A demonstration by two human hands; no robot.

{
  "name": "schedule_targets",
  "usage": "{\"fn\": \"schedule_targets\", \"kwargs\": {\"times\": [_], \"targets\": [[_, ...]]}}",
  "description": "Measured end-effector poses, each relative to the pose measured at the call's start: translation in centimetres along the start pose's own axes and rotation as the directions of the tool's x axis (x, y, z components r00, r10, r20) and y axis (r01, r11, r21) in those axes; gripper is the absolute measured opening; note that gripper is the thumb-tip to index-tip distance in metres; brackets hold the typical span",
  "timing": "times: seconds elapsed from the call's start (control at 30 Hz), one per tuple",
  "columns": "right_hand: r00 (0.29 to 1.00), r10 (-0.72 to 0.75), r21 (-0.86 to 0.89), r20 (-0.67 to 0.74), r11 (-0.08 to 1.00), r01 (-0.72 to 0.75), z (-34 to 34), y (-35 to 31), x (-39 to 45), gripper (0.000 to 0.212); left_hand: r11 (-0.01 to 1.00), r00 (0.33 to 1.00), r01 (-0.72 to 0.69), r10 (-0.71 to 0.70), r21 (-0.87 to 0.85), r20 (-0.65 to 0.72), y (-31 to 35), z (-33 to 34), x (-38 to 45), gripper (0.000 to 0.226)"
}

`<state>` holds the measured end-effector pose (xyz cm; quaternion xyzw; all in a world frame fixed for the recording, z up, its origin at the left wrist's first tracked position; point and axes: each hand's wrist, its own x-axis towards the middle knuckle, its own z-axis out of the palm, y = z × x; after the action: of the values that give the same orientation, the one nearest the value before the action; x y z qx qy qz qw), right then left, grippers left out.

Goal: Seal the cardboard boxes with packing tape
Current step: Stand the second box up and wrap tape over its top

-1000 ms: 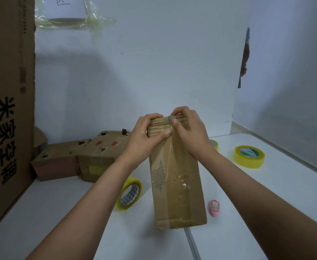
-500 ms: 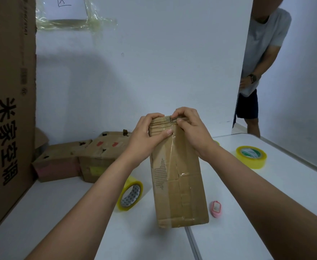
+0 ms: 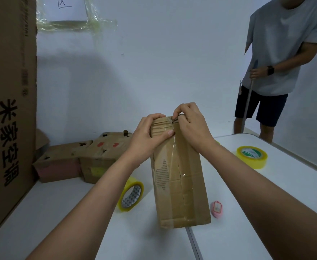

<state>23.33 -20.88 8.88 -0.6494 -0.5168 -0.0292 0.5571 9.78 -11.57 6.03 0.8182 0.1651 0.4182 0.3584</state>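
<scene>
While the tall cardboard box [image 3: 180,177] stands upright near the middle of the white table [image 3: 266,212], the left hand [image 3: 146,136] grips its upper left corner, thumb pressed on the ribbed, worn front. The right hand [image 3: 191,126] curls over the top right edge, apparently pinching clear tape [image 3: 174,147] at the seam; glossy strips run down the creased brown face. One yellow tape roll [image 3: 130,194] stands on edge to the left, another roll [image 3: 252,156] lies flat far right.

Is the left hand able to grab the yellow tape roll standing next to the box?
Probably yes: the tape roll stands uncovered just below the left hand, but that hand grips the box top and must let go first.
</scene>
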Motion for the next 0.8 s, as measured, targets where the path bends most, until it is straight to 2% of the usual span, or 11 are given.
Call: {"fn": "schedule_targets", "kwargs": {"times": [0.17,0.33,0.43,0.53,0.6,0.7,0.8], "targets": [[0.998,0.061,0.034,0.009,0.998,-0.061,-0.6,0.1,0.5,0.034,0.999,0.999,0.035,-0.035,-0.013,0.008,0.2,0.3,0.0,0.051],[0.998,0.022,0.051,0.062,0.998,-0.025,0.3,1.6,-0.9,0.03,0.983,0.982,0.184,-0.183,0.007,-0.035,0.1,1.0,-0.4,0.083],[0.999,0.054,-0.017,0.008,0.998,-0.054,0.7,2.9,-1.1,0.036,0.963,0.96,0.265,-0.259,-0.045,0.104,-0.5,1.0,-1.9,0.097],[0.994,0.08,-0.121,-0.073,0.989,-0.088,0.7,3.1,-0.7,0.042,0.949,0.941,0.292,-0.262,-0.121,0.216,-1.4,0.9,-3.7,0.094],[0.995,0.078,-0.132,-0.057,0.988,-0.085,1.3,2.9,-1.0,0.051,0.918,0.927,0.358,-0.326,-0.172,0.186,-2.0,0.9,-3.9,0.09],[0.994,0.111,-0.208,0.017,0.973,-0.105,2.6,3.2,-1.9,0.052,0.871,0.893,0.448,-0.446,-0.202,0.058,-2.3,1.3,-2.3,0.072],[0.952,0.253,-0.255,0.172,0.945,-0.205,3.1,4.1,-2.5,0.044,0.772,0.833,0.544,-0.545,-0.329,0.099,-2.4,2.0,-0.4,0.059]]}}
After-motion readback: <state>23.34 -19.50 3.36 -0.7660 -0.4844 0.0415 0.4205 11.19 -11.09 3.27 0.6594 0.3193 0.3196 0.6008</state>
